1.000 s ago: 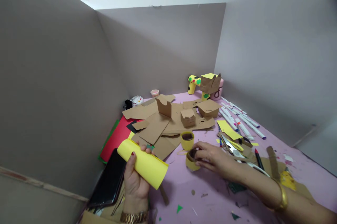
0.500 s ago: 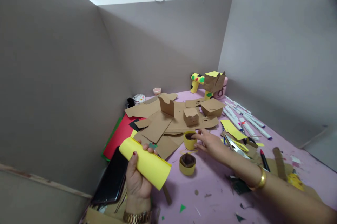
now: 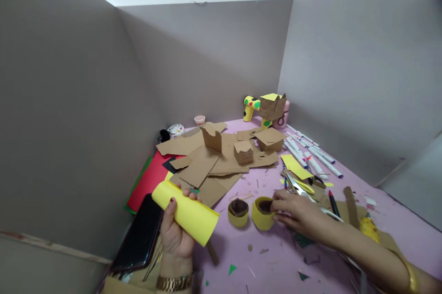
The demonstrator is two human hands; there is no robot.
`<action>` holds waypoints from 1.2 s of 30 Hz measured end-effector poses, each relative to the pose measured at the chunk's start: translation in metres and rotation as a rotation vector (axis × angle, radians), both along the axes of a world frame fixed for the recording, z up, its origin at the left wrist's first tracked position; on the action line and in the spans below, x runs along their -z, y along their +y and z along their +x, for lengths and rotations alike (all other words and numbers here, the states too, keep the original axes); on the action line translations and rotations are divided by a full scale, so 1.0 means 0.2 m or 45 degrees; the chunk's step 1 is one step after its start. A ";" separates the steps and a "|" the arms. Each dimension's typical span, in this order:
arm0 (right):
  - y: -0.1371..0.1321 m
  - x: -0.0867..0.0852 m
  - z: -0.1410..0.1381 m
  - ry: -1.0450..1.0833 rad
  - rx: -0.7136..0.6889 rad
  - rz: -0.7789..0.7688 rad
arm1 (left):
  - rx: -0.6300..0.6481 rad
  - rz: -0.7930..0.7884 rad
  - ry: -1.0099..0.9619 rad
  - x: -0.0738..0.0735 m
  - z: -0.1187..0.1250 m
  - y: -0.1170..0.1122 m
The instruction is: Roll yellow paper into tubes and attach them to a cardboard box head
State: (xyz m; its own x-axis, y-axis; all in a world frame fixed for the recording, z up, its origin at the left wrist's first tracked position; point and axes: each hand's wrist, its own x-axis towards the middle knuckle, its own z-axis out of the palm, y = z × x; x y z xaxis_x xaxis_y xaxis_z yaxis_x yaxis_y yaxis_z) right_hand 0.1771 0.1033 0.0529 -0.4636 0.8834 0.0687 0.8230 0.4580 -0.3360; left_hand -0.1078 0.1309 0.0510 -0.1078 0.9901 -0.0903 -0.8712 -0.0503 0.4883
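My left hand (image 3: 177,227) is wrapped round a tube of rolled yellow paper (image 3: 186,213), tilted down to the right. With thumb and fingers, my right hand (image 3: 293,211) grips the right edge of a short yellow paper ring with brown lining (image 3: 261,219). A second, similar yellow ring (image 3: 238,219) stands just left of it on the pink tabletop (image 3: 276,262). Behind the rings lie flat cardboard pieces (image 3: 203,170) and a small cardboard box (image 3: 243,152).
Several markers (image 3: 312,153) and scissors (image 3: 299,187) lie at the right. At the left are a dark phone-like slab (image 3: 136,239) and red paper (image 3: 148,181). A yellow spotted paper figure (image 3: 252,103) stands at the back. Grey panels (image 3: 203,54) enclose the table.
My right hand has brought the lined ring nearer, from behind the other ring to its right side. The left hand keeps the yellow tube; the view has turned slightly right.
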 end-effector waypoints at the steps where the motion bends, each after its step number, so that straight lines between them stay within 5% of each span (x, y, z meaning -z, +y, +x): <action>1: 0.01 0.01 -0.01 -0.025 0.021 0.016 | -0.003 -0.002 0.007 0.00 0.00 0.00; 6: 0.09 0.02 0.01 -0.049 0.226 0.112 | -0.023 -0.020 0.021 0.01 -0.01 0.00; 14: -0.01 0.03 -0.06 -0.097 0.073 -0.005 | 0.012 -0.008 0.002 0.01 -0.01 0.01; 19: -0.03 -0.08 -0.06 -0.040 0.118 0.032 | -0.015 -0.024 -0.004 0.00 0.00 0.00; 24: -0.04 -0.13 -0.27 0.022 -0.091 0.208 | 0.023 -0.032 -0.011 0.01 -0.01 -0.01; 29: 0.12 -0.06 -0.40 -0.045 -0.151 0.267 | -0.017 -0.031 -0.013 0.01 -0.02 0.00; 36: 0.44 -0.09 -0.18 -0.016 -0.089 0.297 | 0.039 -0.043 -0.021 0.02 -0.01 0.00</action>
State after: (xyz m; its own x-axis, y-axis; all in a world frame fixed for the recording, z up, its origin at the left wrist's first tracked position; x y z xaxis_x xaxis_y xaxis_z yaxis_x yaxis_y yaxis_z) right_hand 0.1403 0.1909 0.0706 -0.5253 0.8100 0.2607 0.7900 0.5781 -0.2042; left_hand -0.1102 0.1299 0.0480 -0.0755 0.9893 -0.1251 -0.8801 -0.0071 0.4747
